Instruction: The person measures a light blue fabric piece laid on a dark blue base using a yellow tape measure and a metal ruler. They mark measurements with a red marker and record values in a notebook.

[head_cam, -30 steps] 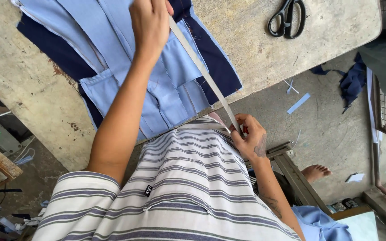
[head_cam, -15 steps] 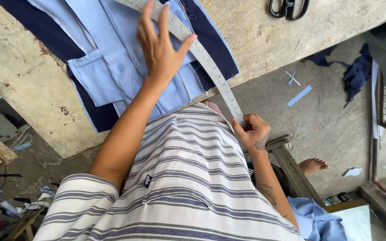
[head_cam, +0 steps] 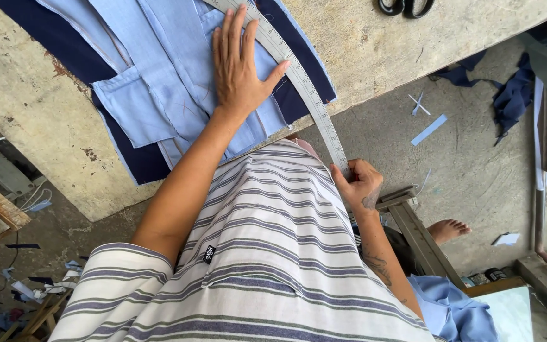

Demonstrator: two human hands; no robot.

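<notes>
Left hand (head_cam: 240, 66) lies open, fingers spread, flat on light blue cloth (head_cam: 159, 69) over dark blue cloth (head_cam: 128, 158) at the table (head_cam: 39, 139) edge. Right hand (head_cam: 359, 187) is closed, pinching the lower end of a curved ruler (head_cam: 305, 88) that hangs off the table edge. Scissors (head_cam: 406, 6) lie near the far edge.

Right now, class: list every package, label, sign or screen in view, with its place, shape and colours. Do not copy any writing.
Label: small black rectangular tag with pale marks, sewn on the striped shirt, below the left forearm.
Printed scale: dark marks along the curved grey ruler, which runs from under the left hand on the blue fabric down to the right hand.
No packages, signs or screens can be made out.
</notes>
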